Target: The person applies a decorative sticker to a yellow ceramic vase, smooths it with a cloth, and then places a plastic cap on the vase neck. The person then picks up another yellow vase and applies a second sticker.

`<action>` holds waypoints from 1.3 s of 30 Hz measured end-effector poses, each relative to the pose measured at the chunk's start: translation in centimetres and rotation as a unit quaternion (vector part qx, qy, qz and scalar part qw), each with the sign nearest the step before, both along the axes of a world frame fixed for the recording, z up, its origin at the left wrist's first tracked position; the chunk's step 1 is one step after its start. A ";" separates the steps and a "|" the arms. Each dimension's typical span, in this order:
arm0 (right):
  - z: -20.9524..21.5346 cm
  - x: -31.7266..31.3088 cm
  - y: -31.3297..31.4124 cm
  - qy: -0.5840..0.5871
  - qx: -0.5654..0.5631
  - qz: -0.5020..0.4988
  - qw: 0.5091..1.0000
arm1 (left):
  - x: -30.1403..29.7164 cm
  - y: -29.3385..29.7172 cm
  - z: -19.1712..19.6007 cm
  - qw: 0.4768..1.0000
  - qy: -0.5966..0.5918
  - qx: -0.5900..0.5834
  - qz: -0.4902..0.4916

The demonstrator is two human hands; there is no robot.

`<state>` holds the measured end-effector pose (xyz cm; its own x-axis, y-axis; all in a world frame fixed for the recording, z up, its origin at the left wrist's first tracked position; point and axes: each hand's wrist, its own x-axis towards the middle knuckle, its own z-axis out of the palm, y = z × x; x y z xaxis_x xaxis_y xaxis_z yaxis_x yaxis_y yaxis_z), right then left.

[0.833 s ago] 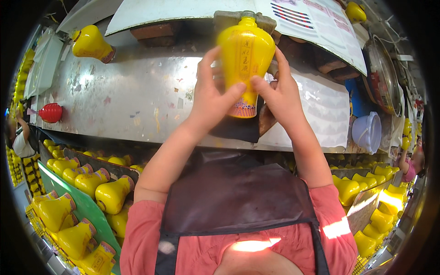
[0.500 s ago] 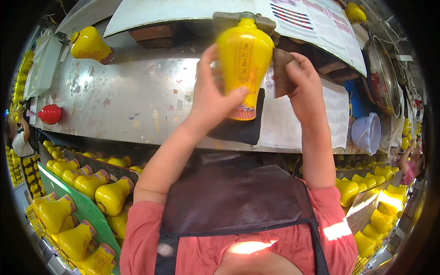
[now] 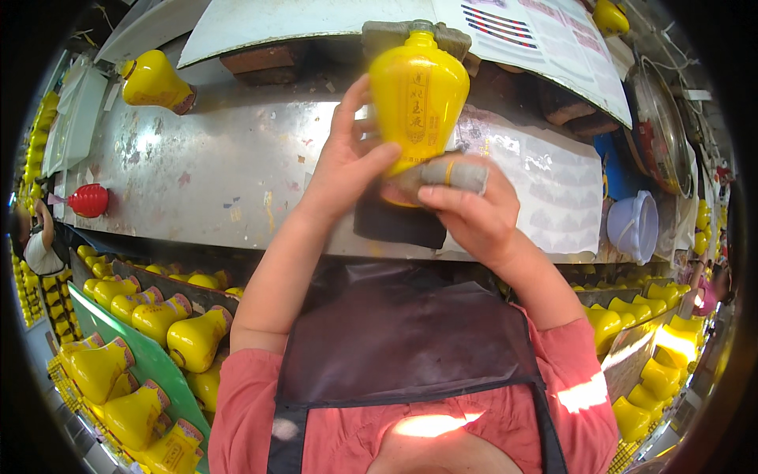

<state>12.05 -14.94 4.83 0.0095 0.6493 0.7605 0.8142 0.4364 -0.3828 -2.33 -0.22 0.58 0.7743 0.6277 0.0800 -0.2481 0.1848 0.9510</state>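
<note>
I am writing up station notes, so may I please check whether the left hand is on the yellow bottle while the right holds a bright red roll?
Not quite: the head view shows that the roll in the right hand is grey with a yellow band, not red. The left hand is on the yellow bottle, as you say.

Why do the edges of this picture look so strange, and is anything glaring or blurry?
Head view: corners go black and the white board bows, probably from the wide lens; head view: light glares off the metal table and bleaches a patch of the right sleeve; head view: the yellow bottle's base looks smeared beside the grey roll, likely motion.
</note>
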 end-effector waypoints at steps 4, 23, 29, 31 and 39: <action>0.7 0.3 0.2 0.020 -0.035 -0.117 0.992 | -0.1 -0.2 0.1 0.998 0.041 0.053 0.012; 4.6 3.9 4.1 0.053 -0.186 -0.158 0.968 | 6.6 3.1 3.3 0.972 0.083 0.154 0.160; 3.9 3.4 4.5 -0.027 -0.201 -0.202 0.958 | 6.5 3.1 2.9 0.975 0.068 0.158 0.143; 4.0 3.5 4.7 -0.025 -0.197 -0.202 0.959 | 6.5 3.2 2.9 0.974 0.065 0.167 0.141; 4.0 3.5 4.4 -0.047 -0.208 -0.209 0.955 | 6.6 3.5 2.9 0.948 0.107 0.260 0.152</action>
<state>15.51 -10.59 8.84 0.2779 0.8495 0.4484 0.9230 -0.1069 -0.3696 4.27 3.29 3.43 0.5974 0.7428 0.3022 -0.0067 -0.3722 0.9281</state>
